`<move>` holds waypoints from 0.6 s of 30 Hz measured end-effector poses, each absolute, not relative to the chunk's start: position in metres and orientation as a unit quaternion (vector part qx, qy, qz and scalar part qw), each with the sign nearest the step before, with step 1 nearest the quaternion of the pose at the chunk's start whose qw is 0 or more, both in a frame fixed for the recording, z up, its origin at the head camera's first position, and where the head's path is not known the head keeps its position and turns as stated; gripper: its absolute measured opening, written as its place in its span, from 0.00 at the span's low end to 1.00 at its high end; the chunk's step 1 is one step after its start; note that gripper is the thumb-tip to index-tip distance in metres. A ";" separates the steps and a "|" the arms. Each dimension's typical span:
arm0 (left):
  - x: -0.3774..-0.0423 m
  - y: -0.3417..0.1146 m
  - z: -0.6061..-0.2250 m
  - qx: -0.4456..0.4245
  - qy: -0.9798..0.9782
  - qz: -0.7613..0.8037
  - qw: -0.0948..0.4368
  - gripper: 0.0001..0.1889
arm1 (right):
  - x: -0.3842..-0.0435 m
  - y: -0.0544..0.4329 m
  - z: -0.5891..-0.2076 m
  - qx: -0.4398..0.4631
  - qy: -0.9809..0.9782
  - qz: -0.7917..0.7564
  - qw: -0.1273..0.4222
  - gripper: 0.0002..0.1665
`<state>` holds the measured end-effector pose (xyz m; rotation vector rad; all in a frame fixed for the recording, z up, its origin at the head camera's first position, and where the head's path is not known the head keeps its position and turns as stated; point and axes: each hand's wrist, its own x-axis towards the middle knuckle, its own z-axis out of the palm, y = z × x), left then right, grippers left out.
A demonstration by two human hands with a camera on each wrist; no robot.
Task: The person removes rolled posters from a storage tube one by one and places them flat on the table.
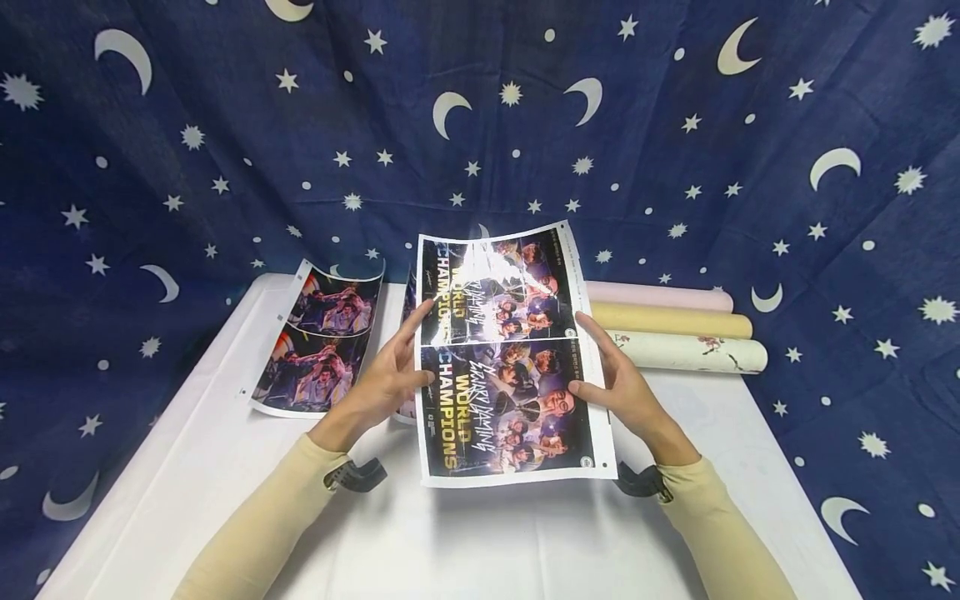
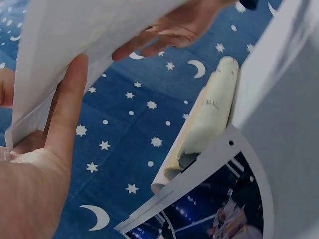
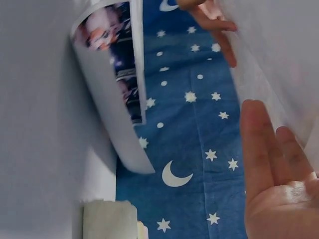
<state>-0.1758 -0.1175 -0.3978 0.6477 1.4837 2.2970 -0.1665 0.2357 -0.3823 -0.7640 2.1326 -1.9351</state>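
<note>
A glossy printed sheet (image 1: 517, 408) is held up above the table, tilted, with two matching panels that read "WORLD CHAMPIONS" and a bright glare on the upper one. My left hand (image 1: 386, 379) pinches its left edge, thumb on the printed face and fingers behind. At the opposite edge my right hand (image 1: 626, 387) grips it likewise, its thumb in front. In the left wrist view, extended fingers of the left hand (image 2: 62, 134) support the sheet's plain white back (image 2: 94, 30). The right wrist view shows the right hand (image 3: 279, 194) with fingers against the back.
On the white table (image 1: 390, 550), a curled sheet with two dark stage pictures (image 1: 322, 367) lies at the left. Another print (image 1: 407, 408) is mostly hidden behind the held sheet. Pink (image 1: 667, 297), yellow (image 1: 675, 320) and floral cream (image 1: 697, 352) rolls lie at right. A star-patterned cloth (image 1: 517, 125) hangs behind.
</note>
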 end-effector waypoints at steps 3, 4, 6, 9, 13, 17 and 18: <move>-0.176 -0.119 -0.397 0.220 0.496 0.818 0.189 0.56 | -0.168 0.238 -0.382 -0.260 0.671 -0.686 0.105 0.58; -0.176 -0.119 -0.396 0.218 0.493 0.819 0.194 0.55 | -0.169 0.239 -0.383 -0.262 0.665 -0.691 0.110 0.58; -0.176 -0.121 -0.396 0.217 0.492 0.819 0.201 0.55 | -0.170 0.239 -0.384 -0.264 0.662 -0.692 0.116 0.57; -0.175 -0.123 -0.396 0.215 0.489 0.819 0.212 0.54 | -0.172 0.239 -0.386 -0.266 0.662 -0.690 0.124 0.56; -0.174 -0.124 -0.397 0.213 0.483 0.821 0.219 0.54 | -0.171 0.239 -0.387 -0.260 0.640 -0.708 0.149 0.56; -0.175 -0.123 -0.398 0.212 0.477 0.822 0.227 0.54 | -0.172 0.240 -0.388 -0.257 0.625 -0.720 0.156 0.55; -0.175 -0.123 -0.398 0.211 0.475 0.823 0.230 0.54 | -0.173 0.241 -0.389 -0.257 0.625 -0.720 0.154 0.55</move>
